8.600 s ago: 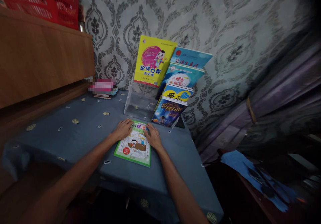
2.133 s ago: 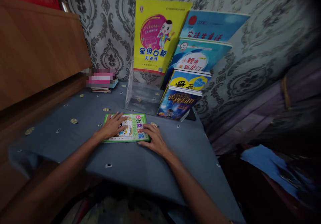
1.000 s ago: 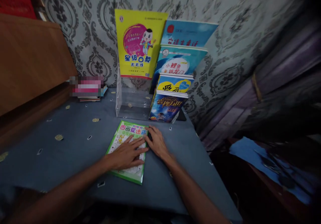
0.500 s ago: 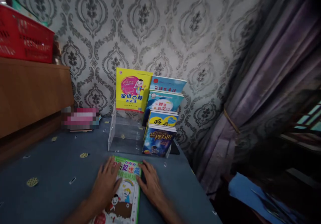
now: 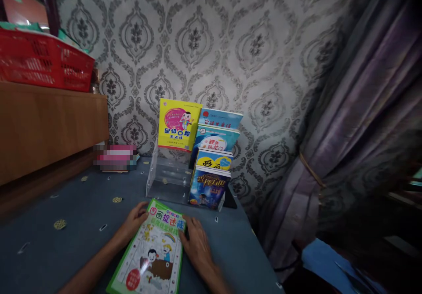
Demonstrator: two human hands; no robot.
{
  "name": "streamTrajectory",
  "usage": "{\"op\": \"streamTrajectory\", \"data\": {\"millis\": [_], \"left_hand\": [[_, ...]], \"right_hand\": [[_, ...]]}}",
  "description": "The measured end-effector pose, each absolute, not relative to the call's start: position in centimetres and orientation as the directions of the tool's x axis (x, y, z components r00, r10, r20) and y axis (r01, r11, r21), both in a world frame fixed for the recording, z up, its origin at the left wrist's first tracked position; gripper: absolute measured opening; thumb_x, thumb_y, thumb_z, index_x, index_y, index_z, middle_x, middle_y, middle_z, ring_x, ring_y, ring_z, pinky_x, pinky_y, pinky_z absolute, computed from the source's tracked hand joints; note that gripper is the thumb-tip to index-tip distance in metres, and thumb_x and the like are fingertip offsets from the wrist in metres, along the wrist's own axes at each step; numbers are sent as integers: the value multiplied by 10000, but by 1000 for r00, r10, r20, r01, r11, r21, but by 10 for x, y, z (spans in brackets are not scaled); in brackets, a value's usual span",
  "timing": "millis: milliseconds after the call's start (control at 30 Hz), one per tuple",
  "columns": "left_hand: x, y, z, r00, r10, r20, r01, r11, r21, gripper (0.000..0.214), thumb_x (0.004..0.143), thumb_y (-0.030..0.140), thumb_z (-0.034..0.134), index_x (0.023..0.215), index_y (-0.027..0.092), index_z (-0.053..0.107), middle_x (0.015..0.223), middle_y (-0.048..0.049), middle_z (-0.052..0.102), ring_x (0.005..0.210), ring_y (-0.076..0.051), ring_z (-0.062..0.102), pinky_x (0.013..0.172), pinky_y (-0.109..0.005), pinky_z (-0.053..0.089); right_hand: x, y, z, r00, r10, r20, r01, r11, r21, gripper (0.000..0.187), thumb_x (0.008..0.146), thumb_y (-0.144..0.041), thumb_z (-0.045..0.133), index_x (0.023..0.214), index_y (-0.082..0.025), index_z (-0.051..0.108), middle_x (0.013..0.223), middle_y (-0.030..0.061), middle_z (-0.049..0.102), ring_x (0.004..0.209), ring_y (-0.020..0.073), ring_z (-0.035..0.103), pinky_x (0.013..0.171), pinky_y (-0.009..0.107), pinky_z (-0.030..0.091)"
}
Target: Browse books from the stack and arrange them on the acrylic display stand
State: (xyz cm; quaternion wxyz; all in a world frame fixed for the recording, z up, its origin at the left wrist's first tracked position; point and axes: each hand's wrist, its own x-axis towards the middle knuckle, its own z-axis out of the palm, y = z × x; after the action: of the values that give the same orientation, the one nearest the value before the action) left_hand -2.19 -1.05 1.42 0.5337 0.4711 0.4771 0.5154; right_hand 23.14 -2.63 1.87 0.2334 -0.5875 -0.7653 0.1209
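Note:
A picture book [image 5: 158, 250] with a green border and cartoon figures lies in front of me, cover up and slightly turned. My left hand [image 5: 137, 218] grips its upper left edge. At the upper right edge my right hand [image 5: 195, 239] holds on, its thumb over the cover and its other fingers along the side. Just beyond the book stands a clear plastic book rack [image 5: 150, 175]. A yellow workbook [image 5: 180, 125] sits in its back left. Down its right side are several books in steps, the front one a dark blue book [image 5: 208, 188].
A blurred-out pink stack [image 5: 117, 157] lies at the back left of the blue tablecloth [image 5: 79, 237]. A red basket [image 5: 46, 61] tops the wooden cabinet [image 5: 52, 129] on the left. Purple curtains [image 5: 329, 153] hang at the right, beyond the table's edge.
My left hand has slid left, off the cover to the book's left edge, so more of the cover shows. My right hand stays at the right edge. The view has shifted a little.

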Motion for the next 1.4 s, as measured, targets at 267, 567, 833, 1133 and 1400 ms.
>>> {"op": "streamTrajectory", "data": {"millis": [267,567,833,1133,1400], "left_hand": [[-9,-31,43,197,961,-193,-482,266,835,533,702,279,871,1147,98,640,916,-134,785,823,-282,770,762,-344,627],[-11,-31,54,76,980,-186,-629,192,754,338,824,214,760,1129,125,641,986,-114,785,916,-284,762,870,-392,619],[-7,-31,51,283,941,-187,-653,332,681,505,918,450,630,1256,74,628,1150,-193,736,1096,-343,698,979,-492,545],[-7,-32,55,394,903,-170,-647,404,647,648,919,572,565,1313,59,600,1229,-214,699,1197,-359,640,1070,-523,459],[-11,-32,69,221,954,-201,-673,299,676,566,945,506,567,1324,86,590,1167,-184,733,1101,-327,700,1006,-473,528]], "right_hand": [[234,-11,8,-136,945,298,485,326,-812,598,861,-492,586,1374,-189,539,995,93,743,863,255,697,765,369,569],[223,-16,34,-470,879,-83,-46,-118,-992,683,640,-789,714,822,-133,659,524,-65,539,302,6,262,298,179,150],[219,-25,38,-540,834,-114,-159,-233,-959,582,645,-681,802,787,-128,689,576,-39,611,306,-12,293,292,158,151],[219,-26,38,-536,832,-142,-141,-254,-957,559,670,-647,804,823,-126,675,551,-43,593,305,2,328,295,157,174],[221,-23,46,-486,870,-85,-205,-208,-956,560,620,-608,852,903,-154,687,560,-47,588,383,38,429,363,152,267]]}}
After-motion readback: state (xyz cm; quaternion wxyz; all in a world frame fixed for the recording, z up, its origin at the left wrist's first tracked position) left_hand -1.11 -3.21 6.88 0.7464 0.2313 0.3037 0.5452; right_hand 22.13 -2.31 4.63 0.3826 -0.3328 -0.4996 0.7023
